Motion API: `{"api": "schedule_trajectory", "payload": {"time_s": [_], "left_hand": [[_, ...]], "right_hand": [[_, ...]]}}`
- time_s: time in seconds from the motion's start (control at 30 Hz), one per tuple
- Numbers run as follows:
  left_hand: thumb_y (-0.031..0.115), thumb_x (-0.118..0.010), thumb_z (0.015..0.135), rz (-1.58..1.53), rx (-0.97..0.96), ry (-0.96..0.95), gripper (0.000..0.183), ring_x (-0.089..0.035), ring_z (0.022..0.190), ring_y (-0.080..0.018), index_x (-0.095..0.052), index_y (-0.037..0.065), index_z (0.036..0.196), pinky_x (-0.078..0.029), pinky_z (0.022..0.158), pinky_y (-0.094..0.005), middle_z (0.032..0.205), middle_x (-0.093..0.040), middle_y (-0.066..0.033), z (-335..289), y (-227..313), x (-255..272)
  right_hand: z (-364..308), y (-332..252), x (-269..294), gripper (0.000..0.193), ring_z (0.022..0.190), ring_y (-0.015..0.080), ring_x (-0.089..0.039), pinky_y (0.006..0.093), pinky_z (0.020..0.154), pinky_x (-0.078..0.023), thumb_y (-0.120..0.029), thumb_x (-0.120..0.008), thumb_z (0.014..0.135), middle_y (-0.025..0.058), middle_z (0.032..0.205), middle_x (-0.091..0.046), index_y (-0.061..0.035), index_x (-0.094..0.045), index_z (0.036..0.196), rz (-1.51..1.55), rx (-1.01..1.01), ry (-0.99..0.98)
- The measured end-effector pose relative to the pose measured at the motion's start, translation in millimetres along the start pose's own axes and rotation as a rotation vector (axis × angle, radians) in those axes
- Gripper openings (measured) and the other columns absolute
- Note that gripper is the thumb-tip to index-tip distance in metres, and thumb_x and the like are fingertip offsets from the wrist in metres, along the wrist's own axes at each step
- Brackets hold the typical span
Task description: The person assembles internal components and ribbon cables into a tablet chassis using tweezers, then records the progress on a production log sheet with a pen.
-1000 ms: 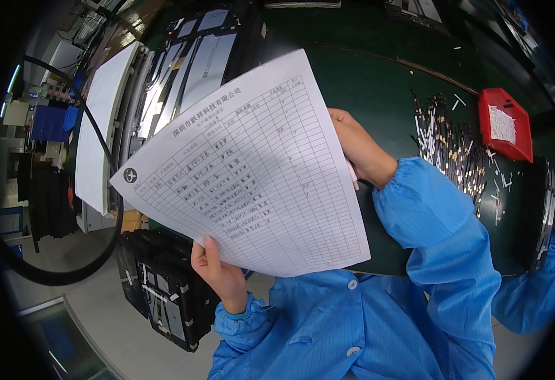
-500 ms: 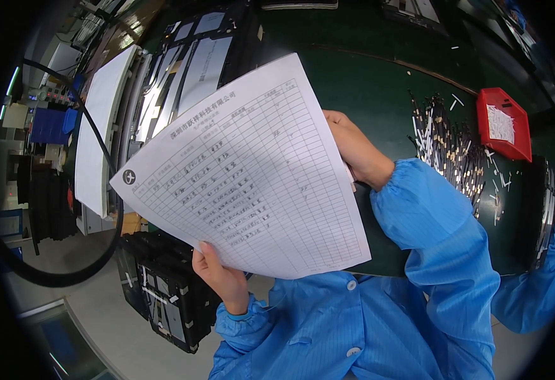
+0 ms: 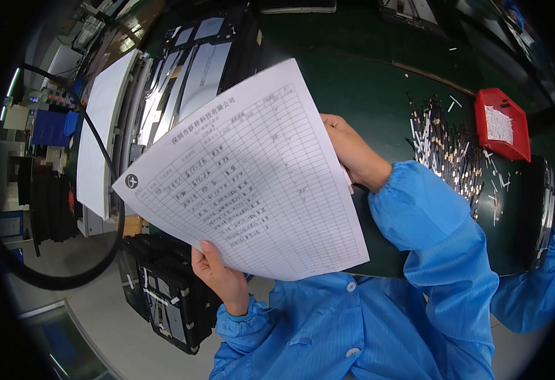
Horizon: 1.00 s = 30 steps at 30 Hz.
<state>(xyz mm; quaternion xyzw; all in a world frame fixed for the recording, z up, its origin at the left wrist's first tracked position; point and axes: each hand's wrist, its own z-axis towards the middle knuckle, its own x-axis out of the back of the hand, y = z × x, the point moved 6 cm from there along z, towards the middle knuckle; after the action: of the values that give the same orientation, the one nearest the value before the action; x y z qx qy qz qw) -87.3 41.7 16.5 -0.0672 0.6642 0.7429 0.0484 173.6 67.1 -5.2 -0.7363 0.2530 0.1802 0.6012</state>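
A white paper form [image 3: 252,183] with a printed table and handwritten entries is held up, tilted, in front of my chest. My left hand [image 3: 220,275] pinches its lower left edge, with the thumb on the front face. At the upper right edge my right hand [image 3: 356,152] grips the sheet from behind; most of its fingers are hidden by the paper. Right of that hand, many thin black strips with white and gold ends [image 3: 445,149] lie in a pile on the dark green table [image 3: 353,69].
A red bin [image 3: 524,142] of small white pieces stands at the right of the table. Black trays with metallic panels [image 3: 205,69] lie beyond the paper. More black trays [image 3: 170,310] stand at lower left, near a looping black cable [image 3: 94,275]. Another person's blue sleeve [image 3: 534,297] shows at far right.
The paper's upper part has dipped very slightly, with the right hand shifting a little down and left. Both hands keep their hold.
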Motion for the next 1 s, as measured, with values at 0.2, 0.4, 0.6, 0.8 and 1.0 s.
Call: {"api": "schedule_trajectory", "payload": {"time_s": [0.2, 0.4, 0.6, 0.8, 1.0], "left_hand": [[0.020, -0.041, 0.095, 0.007, 0.004, -0.001, 0.034, -0.057, 0.090, -0.0133, -0.048, -0.009, 0.109, -0.044, 0.081, -0.0248, 0.103, -0.059, -0.0145, 0.4, 2.4, -4.2], [0.020, -0.041, 0.095, 0.000, 0.016, -0.006, 0.034, -0.057, 0.090, -0.0132, -0.047, -0.009, 0.110, -0.044, 0.081, -0.0243, 0.103, -0.059, -0.0145, -1.1, 2.1, -3.1], [0.021, -0.041, 0.095, 0.000, 0.011, 0.013, 0.034, -0.057, 0.089, -0.0128, -0.048, -0.009, 0.110, -0.043, 0.080, -0.0242, 0.103, -0.059, -0.0140, -0.6, 1.3, -3.4], [0.022, -0.042, 0.095, -0.006, 0.016, 0.020, 0.035, -0.056, 0.088, -0.0125, -0.048, -0.009, 0.109, -0.043, 0.080, -0.0241, 0.102, -0.059, -0.0133, 0.4, 1.1, -5.0], [0.023, -0.042, 0.095, -0.007, 0.023, 0.020, 0.035, -0.057, 0.088, -0.0129, -0.048, -0.008, 0.108, -0.044, 0.079, -0.0242, 0.101, -0.059, -0.0131, 0.6, 0.0, -4.4]], "right_hand": [[1.4, 1.4, 3.6, 0.030, 0.058, 0.0040, -0.057, 0.0171, 0.054, -0.047, -0.026, -0.052, 0.089, 0.0054, 0.080, -0.064, 0.0011, -0.062, 0.099, -0.045, 0.002, 0.017], [0.2, 1.8, 2.6, 0.031, 0.059, 0.0048, -0.058, 0.0174, 0.053, -0.048, -0.027, -0.052, 0.089, 0.0060, 0.081, -0.064, 0.0007, -0.061, 0.100, -0.063, -0.008, 0.019], [0.4, 1.3, 0.9, 0.031, 0.059, 0.0048, -0.058, 0.0172, 0.053, -0.048, -0.027, -0.052, 0.089, 0.0062, 0.080, -0.064, 0.0005, -0.061, 0.099, -0.066, -0.008, 0.017], [0.2, -1.4, 0.4, 0.031, 0.059, 0.0041, -0.057, 0.0171, 0.053, -0.047, -0.027, -0.051, 0.090, 0.0056, 0.079, -0.063, 0.0002, -0.061, 0.100, -0.069, -0.002, 0.014], [0.7, -0.1, 1.4, 0.031, 0.057, 0.0043, -0.057, 0.0167, 0.051, -0.047, -0.028, -0.051, 0.090, 0.0054, 0.077, -0.063, -0.0002, -0.062, 0.099, -0.101, -0.016, 0.035]]}}
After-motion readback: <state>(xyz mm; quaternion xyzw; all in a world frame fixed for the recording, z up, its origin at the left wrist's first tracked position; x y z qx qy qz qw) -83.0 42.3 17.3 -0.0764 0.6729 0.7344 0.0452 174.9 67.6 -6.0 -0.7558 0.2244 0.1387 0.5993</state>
